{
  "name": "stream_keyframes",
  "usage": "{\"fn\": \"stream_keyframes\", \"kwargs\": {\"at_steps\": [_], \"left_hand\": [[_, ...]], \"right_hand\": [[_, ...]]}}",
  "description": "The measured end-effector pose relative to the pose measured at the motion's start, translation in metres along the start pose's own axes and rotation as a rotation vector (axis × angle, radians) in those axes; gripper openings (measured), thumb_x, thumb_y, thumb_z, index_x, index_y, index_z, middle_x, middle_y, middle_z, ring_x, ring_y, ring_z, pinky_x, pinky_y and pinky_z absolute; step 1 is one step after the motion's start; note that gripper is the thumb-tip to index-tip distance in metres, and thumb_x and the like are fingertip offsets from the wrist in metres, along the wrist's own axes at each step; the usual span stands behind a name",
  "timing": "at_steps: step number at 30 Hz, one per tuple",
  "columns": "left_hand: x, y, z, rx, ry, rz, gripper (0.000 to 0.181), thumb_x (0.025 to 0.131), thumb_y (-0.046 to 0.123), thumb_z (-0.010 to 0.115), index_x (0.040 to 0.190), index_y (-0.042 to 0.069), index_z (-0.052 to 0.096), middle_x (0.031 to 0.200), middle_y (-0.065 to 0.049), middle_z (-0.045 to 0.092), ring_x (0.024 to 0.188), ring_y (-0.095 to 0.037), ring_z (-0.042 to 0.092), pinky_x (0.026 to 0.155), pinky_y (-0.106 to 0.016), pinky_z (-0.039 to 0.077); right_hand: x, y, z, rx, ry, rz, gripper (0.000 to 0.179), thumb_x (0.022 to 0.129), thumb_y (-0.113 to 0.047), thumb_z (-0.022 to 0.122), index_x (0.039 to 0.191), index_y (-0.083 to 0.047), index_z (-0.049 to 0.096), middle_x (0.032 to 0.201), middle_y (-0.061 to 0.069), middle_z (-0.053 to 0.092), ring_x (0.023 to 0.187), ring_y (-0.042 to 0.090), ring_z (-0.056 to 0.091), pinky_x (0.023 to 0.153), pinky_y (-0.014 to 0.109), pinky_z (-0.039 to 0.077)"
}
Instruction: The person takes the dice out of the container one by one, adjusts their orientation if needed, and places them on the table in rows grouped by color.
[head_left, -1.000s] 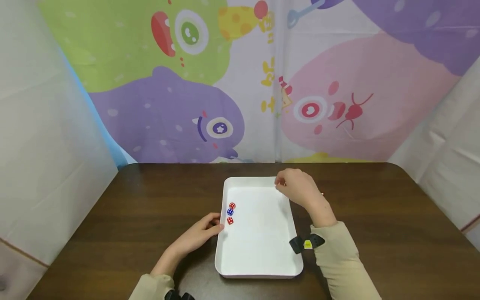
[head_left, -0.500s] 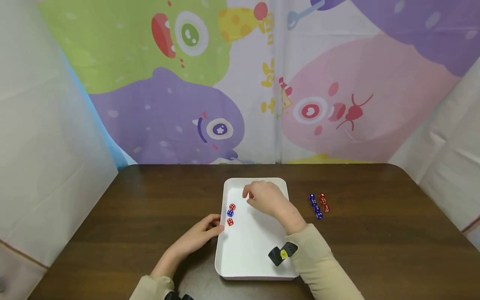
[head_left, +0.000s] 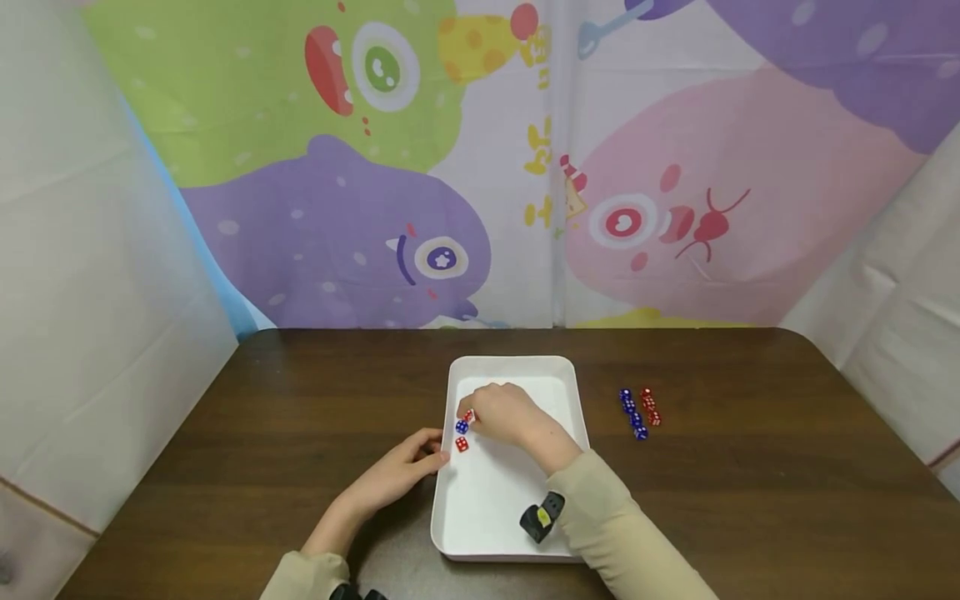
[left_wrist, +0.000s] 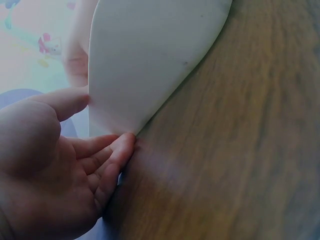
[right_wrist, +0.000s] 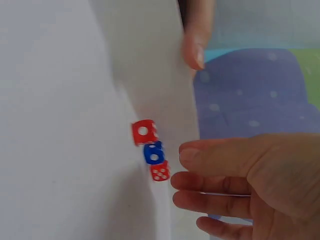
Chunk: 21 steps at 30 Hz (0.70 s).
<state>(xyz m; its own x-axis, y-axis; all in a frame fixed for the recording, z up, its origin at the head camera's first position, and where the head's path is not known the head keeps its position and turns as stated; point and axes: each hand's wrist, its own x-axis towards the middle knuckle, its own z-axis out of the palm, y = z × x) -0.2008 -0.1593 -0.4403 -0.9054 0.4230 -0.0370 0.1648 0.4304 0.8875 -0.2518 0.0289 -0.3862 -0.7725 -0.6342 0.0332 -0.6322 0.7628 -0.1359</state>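
The right hand (head_left: pixel 506 413), slightly parted and seemingly holding nothing, is just beside three dice (right_wrist: pixel 154 153) in the white tray (head_left: pixel 480 504), which the loose left hand (head_left: pixel 397 468) touches — likely lining-up work; the next move needs delicacy.

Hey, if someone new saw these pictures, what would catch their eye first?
Probably the backdrop of big cartoon creatures behind the dark table. Next, the white tray, with red and blue dice along its left side by the right hand. Then a blue row and a red row of dice, right of the tray.
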Motion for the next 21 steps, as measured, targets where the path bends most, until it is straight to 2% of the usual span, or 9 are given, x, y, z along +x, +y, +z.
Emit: {"fn": "stream_keyframes", "kwargs": {"at_steps": [7, 14, 21], "left_hand": [[-0.001, 0.001, 0.001, 0.004, 0.006, -0.01, 0.041, 0.091, 0.025, 0.053, 0.124, 0.0, 0.047, 0.104, -0.011, 0.056, 0.092, -0.017, 0.052, 0.077, -0.028, 0.042], [0.0, 0.0, 0.0, 0.02, 0.011, -0.022, 0.044, 0.091, 0.027, 0.054, 0.124, 0.0, 0.046, 0.104, -0.011, 0.055, 0.089, -0.016, 0.051, 0.076, -0.028, 0.041], [0.0, -0.002, 0.0, 0.017, 0.006, -0.01, 0.043, 0.091, 0.027, 0.053, 0.124, 0.0, 0.046, 0.105, -0.011, 0.055, 0.09, -0.016, 0.051, 0.076, -0.028, 0.041]], "right_hand": [[0.004, -0.002, 0.011, -0.033, -0.03, 0.033, 0.027, 0.082, -0.008, 0.059, 0.104, -0.021, 0.069, 0.1, -0.003, 0.068, 0.083, 0.017, 0.061, 0.075, 0.036, 0.047], [0.006, -0.003, 0.016, 0.025, -0.026, 0.032, 0.015, 0.083, -0.005, 0.057, 0.083, -0.016, 0.066, 0.08, -0.002, 0.064, 0.068, 0.014, 0.053, 0.066, 0.029, 0.043], [0.005, -0.005, 0.015, 0.046, -0.048, 0.043, 0.008, 0.08, -0.006, 0.063, 0.081, -0.014, 0.066, 0.077, -0.001, 0.063, 0.067, 0.014, 0.051, 0.066, 0.029, 0.043]]}}
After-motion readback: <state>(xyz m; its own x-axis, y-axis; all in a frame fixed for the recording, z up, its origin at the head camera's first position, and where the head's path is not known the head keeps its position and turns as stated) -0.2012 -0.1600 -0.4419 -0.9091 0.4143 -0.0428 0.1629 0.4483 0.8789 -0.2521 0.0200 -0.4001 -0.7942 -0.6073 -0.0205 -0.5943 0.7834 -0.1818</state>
